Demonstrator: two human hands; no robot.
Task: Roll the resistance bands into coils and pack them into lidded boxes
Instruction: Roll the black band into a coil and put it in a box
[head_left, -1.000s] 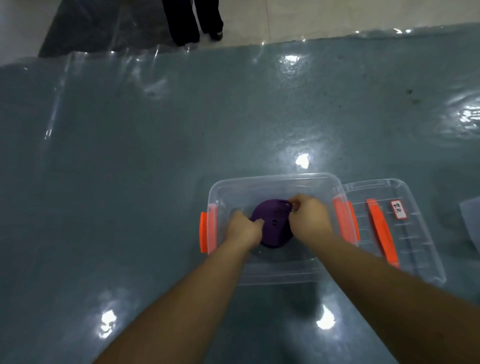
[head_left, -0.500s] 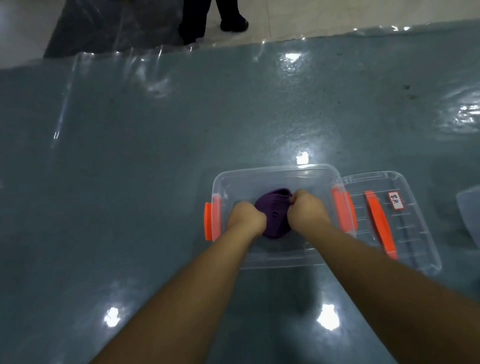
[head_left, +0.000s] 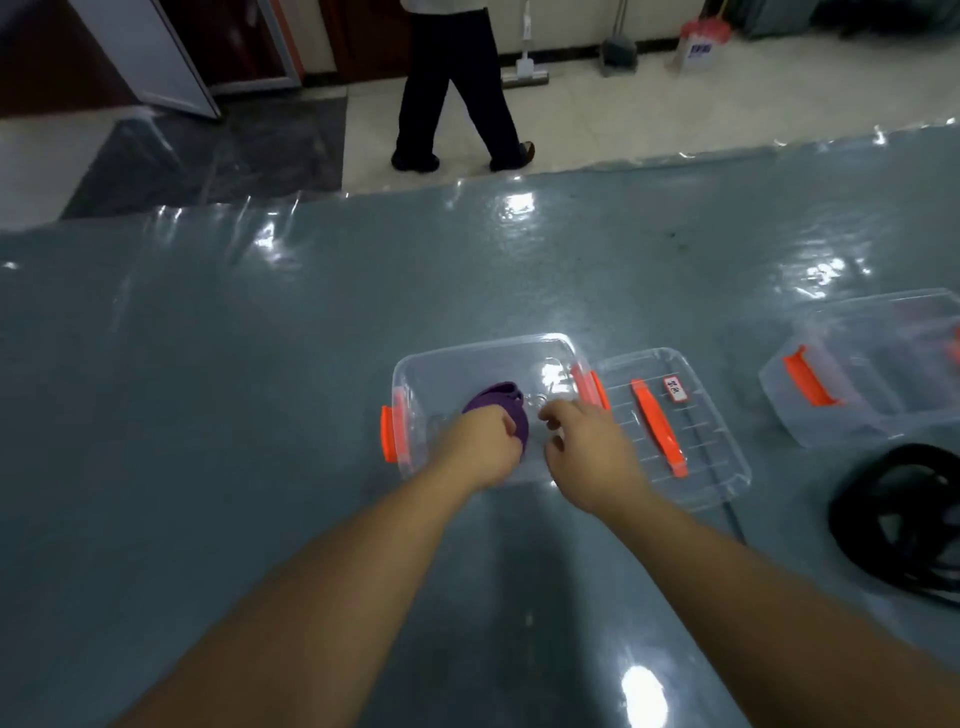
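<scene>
2 bare hands reach into a clear box (head_left: 415, 374) with orange latches that stands open on the grey-blue tabletop (head_left: 208, 415). Inside it lies a purple resistance band (head_left: 493, 397), rolled into a coil, toward the near left part of the box floor. The left hand (head_left: 480, 447) has its fingers curled round the near edge of the coil, a closed grip on the band. The right hand (head_left: 587, 447) is just beside the coil and apart from it, fingers loosely spread, its grip open and holding nothing. The box's lid (head_left: 722, 452), clear with an orange handle and a small white label, lies flat on the tabletop touching the box's right side. Farther right stands a 2nd clear box (head_left: 852, 415) with orange latches, its lid on. Near it, toward the right edge, a black resistance band (head_left: 852, 535) lies loose and uncoiled. Beyond the tabletop a person's legs (head_left: 457, 88) stand on the pale floor.
</scene>
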